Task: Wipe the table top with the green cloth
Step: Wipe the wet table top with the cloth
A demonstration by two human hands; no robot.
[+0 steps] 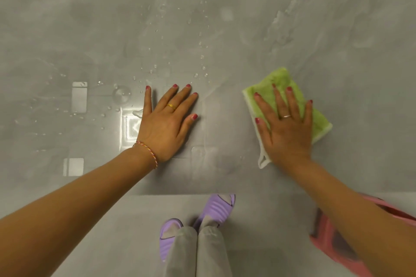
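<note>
Feet: purple slippers [198, 220] at 6 o'clock, seen below the glossy grey tabletop [225, 175].
Left hand [167, 119]: released grip, fingers straight, palm flat on the tabletop.
Right hand [287, 123]: released grip, fingers spread, pressing flat on the green cloth [279, 83] at 3 o'clock.
Cloth handling: likely soft, light, limp; best driven by palm pressure, or lifted by its white loop [263, 162].
Far: water droplets [202, 58] toward 12 o'clock, unwiped.

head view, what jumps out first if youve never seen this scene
The bright green cloth stands out on the grey table top, pinned flat under the right hand at right. The left hand lies spread flat on the bare surface at centre. Water droplets speckle the glossy top beyond and left of that hand.
</note>
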